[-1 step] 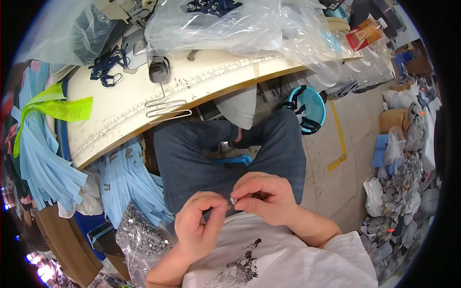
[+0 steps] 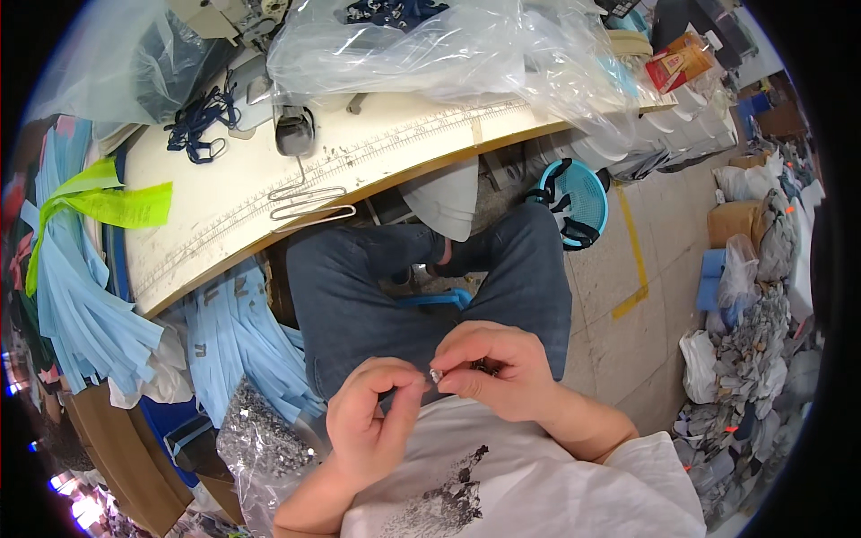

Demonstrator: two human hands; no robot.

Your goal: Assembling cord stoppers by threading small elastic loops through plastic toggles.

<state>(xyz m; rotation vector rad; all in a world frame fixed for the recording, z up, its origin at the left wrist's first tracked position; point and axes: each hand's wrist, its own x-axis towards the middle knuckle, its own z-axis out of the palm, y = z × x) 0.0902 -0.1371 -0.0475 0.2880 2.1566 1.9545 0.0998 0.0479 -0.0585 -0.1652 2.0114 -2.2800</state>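
Both hands meet above my lap, in front of my white shirt. My right hand pinches a small shiny silvery piece between thumb and fingertips. Something dark and brownish shows inside its curled fingers, too small to name. My left hand is closed, its fingertips bent in against the silvery piece from the left. Whether those fingers hold anything of their own is hidden. Beside my left forearm lies a clear plastic bag full of small shiny grey bits.
A pale worktable with ruler marks curves ahead, bearing bent wire, dark blue cords and clear plastic sheeting. Light blue fabric strips hang at left. A blue basket stands right of my knees. Grey scraps pile at right.
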